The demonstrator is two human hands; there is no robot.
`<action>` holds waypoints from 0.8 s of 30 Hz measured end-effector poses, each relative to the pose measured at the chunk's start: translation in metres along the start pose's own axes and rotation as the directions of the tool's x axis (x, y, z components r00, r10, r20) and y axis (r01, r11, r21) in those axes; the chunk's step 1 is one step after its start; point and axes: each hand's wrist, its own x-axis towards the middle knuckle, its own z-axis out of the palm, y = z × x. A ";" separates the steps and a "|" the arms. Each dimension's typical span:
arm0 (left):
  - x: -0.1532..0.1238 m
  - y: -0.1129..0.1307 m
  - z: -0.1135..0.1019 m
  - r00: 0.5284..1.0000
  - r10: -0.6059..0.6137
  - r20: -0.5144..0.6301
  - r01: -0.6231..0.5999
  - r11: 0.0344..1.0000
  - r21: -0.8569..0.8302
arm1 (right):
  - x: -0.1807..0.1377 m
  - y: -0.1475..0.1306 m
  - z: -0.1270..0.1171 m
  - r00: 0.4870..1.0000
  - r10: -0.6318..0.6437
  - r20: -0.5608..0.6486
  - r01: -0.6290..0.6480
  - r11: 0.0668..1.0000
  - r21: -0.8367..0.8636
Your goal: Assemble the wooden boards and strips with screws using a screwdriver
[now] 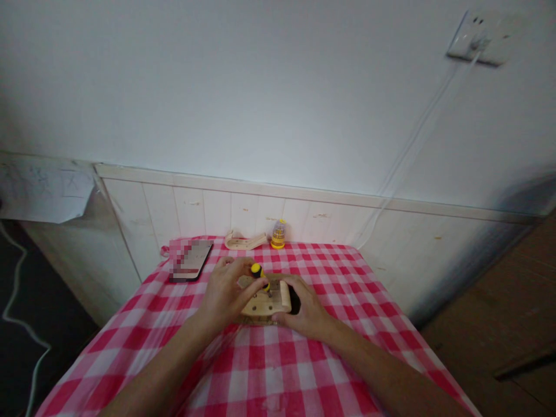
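A small wooden piece with holes (266, 300) lies in the middle of the red and white checked table (269, 370). My left hand (225, 292) rests at its left side, fingers curled round a yellow and black screwdriver (259, 274) that stands on the wood. My right hand (304, 307) is closed on the right end of the wooden piece, with something dark under the palm.
A phone (191, 259) lies at the far left of the table. A curved wooden part (244, 240) and a small yellow bit holder (278, 234) sit at the back edge by the white panelled wall (330, 226). Cables hang from a wall socket (482, 37).
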 end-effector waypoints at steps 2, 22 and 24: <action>0.000 -0.001 0.000 1.000 -0.019 0.001 0.019 1.000 -0.002 | 0.000 0.000 0.000 1.000 -0.013 -0.001 0.013 1.000 0.013; 0.006 0.013 -0.010 0.980 0.142 0.137 -0.135 0.989 -0.058 | -0.001 0.002 0.001 1.000 0.022 0.002 -0.022 1.000 -0.019; 0.005 0.012 -0.009 0.981 0.140 0.136 -0.133 0.989 -0.057 | -0.001 0.001 0.000 1.000 0.020 0.003 -0.020 1.000 -0.015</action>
